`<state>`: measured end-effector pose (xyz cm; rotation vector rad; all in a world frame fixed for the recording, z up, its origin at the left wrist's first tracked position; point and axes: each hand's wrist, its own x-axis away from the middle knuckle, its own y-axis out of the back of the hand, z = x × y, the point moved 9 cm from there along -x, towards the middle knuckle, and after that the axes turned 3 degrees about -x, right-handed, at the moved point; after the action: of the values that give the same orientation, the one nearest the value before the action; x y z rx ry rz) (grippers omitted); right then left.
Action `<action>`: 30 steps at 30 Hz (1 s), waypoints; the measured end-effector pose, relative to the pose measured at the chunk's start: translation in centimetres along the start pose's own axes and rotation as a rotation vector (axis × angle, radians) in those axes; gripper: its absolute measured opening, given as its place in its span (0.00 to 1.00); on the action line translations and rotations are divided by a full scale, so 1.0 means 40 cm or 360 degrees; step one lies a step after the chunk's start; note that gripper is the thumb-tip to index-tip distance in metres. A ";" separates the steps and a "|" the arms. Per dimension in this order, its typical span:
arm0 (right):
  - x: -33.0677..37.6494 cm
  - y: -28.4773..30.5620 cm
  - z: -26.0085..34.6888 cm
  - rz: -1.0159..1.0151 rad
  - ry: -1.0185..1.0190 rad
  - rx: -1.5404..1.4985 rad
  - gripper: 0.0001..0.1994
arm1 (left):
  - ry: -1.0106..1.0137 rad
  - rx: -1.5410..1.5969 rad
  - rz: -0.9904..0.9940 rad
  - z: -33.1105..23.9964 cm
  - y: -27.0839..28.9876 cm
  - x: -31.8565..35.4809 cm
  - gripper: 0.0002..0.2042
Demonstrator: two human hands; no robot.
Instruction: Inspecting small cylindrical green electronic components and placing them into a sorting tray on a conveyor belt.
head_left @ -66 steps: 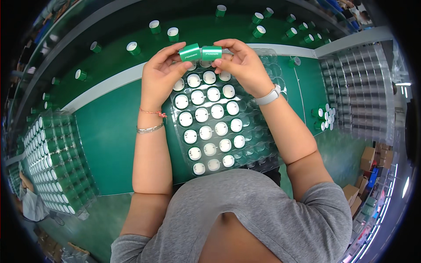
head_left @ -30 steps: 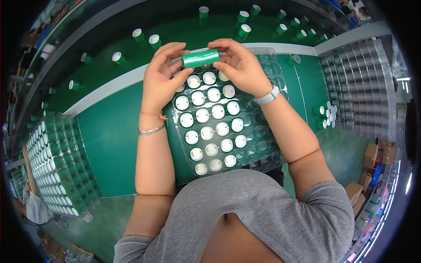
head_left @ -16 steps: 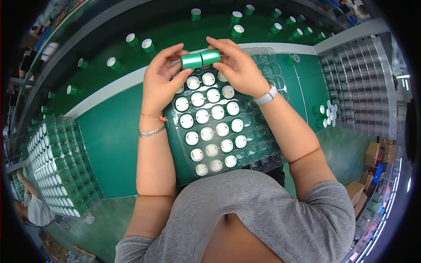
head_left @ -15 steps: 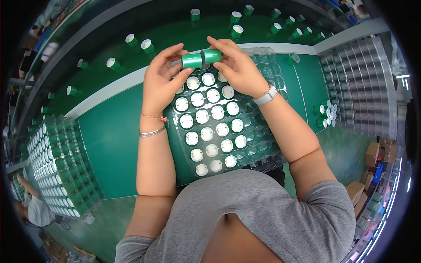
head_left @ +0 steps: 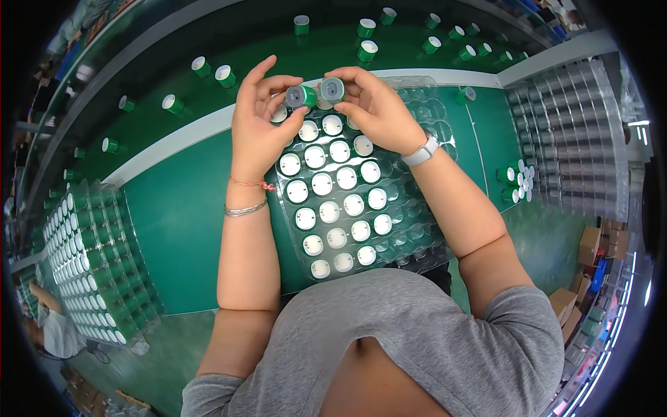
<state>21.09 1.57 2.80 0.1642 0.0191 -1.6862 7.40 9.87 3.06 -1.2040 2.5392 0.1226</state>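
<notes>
Cylinder (head_left: 301, 96) in the left hand (head_left: 260, 128), green with a grey end, pinched narrowly between thumb below and fingertip above, one finger raised clear. Second cylinder (head_left: 333, 90) in the right hand (head_left: 379, 104), gripped likewise, thumb at the lower edge, finger at the upper. Side by side at much the same level in view, left one slightly lower, with only a slim gap showing between; hard to tell whether touching. Long axes not quite matched: on the right nearly end-on to the camera, grey face almost fully shown; on the left swung aside, grey face turned partly leftward, green wall toward its neighbour. From under the fingers back toward the grey shirt (head_left: 410, 333), the tray (head_left: 417, 229), with white-topped pieces (head_left: 322, 183) upright in its left columns and see-through pockets (head_left: 399, 187) down its right side. Right hand nearer to those pockets, left hand nearer to the filled columns. Beyond both hands, loose pieces (head_left: 367, 51) standing apart from either grip.
</notes>
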 end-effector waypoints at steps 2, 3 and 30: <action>-0.003 -0.003 -0.006 0.0011 0.0072 0.0015 0.21 | -0.0075 -0.0050 0.0011 -0.001 -0.002 0.000 0.37; -0.004 -0.005 -0.002 0.0022 0.0143 0.0031 0.22 | -0.0151 -0.0099 0.0022 -0.009 -0.005 0.001 0.37; -0.004 -0.022 0.005 0.0059 0.0144 0.0044 0.21 | -0.0140 -0.0180 0.0068 -0.024 -0.007 0.006 0.37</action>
<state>20.20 1.81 2.94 0.2602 0.0601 -1.6419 7.25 9.29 3.89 -1.1582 2.5113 0.3259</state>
